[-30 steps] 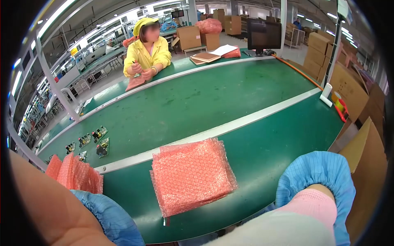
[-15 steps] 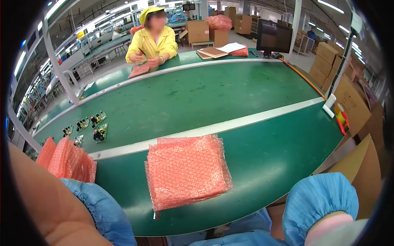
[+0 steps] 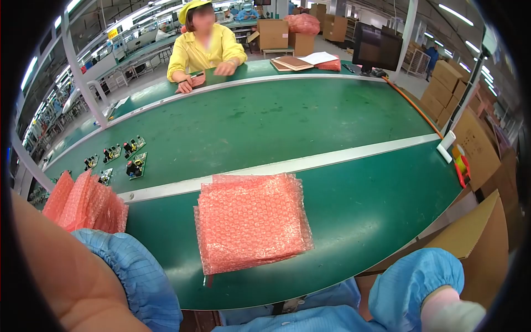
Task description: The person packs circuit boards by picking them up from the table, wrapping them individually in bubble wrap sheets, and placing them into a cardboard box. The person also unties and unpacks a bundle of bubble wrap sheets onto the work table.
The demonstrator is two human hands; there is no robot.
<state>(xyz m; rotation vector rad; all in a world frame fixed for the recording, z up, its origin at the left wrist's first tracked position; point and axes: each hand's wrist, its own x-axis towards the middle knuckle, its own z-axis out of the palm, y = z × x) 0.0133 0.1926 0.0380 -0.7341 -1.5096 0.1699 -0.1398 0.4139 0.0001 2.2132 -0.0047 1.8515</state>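
My left hand (image 3: 66, 271) is very close to the camera at the left edge, bare at the palm and wrist above a blue sleeve cuff; its fingers are out of frame. At the lower right, my right hand (image 3: 454, 314) shows only partly, in pink and white covering past a blue cuff, fingers hidden. Between them, a stack of pink bubble-wrap bags (image 3: 251, 221) lies flat on the green table (image 3: 359, 205), touched by neither hand. More pink bubble bags (image 3: 91, 203) stand bunched beyond my left cuff.
Several circuit boards (image 3: 136, 166) lie on the middle green surface at left. Across it, a person in yellow (image 3: 204, 50) has both hands near a pink bag. A monitor (image 3: 377, 47) stands at the back. Tape rolls (image 3: 461, 160) and an open cardboard box (image 3: 487, 238) are at right.
My right hand and cuff have moved down, away from the camera. The left hand stays close to it. The view has shifted slightly. The co-worker's hands have moved apart, lower on the far table.
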